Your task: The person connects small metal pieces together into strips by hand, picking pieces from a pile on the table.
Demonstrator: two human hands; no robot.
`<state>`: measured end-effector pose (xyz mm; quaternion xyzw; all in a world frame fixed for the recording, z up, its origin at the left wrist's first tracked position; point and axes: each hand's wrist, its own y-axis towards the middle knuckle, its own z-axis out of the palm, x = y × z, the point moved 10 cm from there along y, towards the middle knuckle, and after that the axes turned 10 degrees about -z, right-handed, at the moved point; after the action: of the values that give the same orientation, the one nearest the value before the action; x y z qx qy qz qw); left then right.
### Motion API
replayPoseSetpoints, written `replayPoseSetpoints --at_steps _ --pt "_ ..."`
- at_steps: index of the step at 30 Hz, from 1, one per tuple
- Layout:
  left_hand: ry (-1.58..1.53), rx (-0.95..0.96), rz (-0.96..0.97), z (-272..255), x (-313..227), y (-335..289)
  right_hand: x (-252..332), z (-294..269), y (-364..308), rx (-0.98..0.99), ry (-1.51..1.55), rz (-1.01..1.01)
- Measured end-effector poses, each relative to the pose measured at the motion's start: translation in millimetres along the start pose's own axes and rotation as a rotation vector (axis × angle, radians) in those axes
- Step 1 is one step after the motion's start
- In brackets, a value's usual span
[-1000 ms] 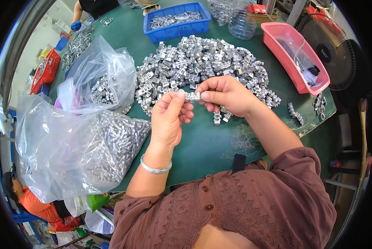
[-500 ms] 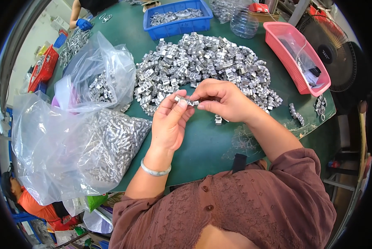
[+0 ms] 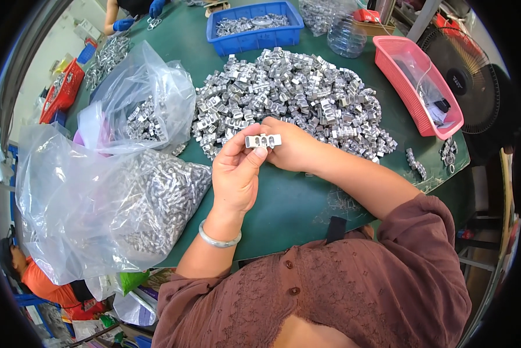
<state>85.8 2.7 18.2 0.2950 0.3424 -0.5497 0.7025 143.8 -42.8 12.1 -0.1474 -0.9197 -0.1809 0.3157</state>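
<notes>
My left hand (image 3: 235, 177) pinches a small silvery metal link piece (image 3: 253, 141) between thumb and fingers. The piece lies level, its row of openings facing up. Right behind its right end is my right hand (image 3: 295, 146), bent inward at the wrist. The fingertips of that hand are hidden, so whether they grip the piece does not show. Just beyond both hands spreads a large heap of similar metal pieces (image 3: 295, 93) on the green table (image 3: 283, 203).
Clear plastic bags of metal parts (image 3: 161, 197) stand at the left. A blue bin (image 3: 254, 43) is at the back, a pink basket (image 3: 414, 95) at the right, beside a black fan (image 3: 460, 75). A co-worker's blue-gloved hand (image 3: 123, 24) is at far left.
The held piece has turned so its openings face up. My right hand has moved left and behind it, its fingertips now out of sight. The co-worker's second gloved hand has come into view.
</notes>
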Motion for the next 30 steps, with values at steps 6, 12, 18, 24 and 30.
replayPoseSetpoints --at_steps 6,12,18,24,30 --pt "-0.274 -0.033 -0.063 -13 -5 5 7 0 9 -0.059 -0.225 -0.118" --pt "-0.391 -0.292 -0.137 -57 -5 6 1 -4 4 -0.073 -0.260 -0.166" --pt "-0.320 -0.362 -0.127 -63 -5 3 -1 1 5 -0.004 -0.231 -0.145" --pt "-0.303 -0.384 -0.123 -64 -5 3 8 -5 3 -0.067 -0.208 -0.169" --pt "-0.296 -0.396 -0.119 -65 -5 3 13 -1 1 -0.140 -0.333 -0.131"
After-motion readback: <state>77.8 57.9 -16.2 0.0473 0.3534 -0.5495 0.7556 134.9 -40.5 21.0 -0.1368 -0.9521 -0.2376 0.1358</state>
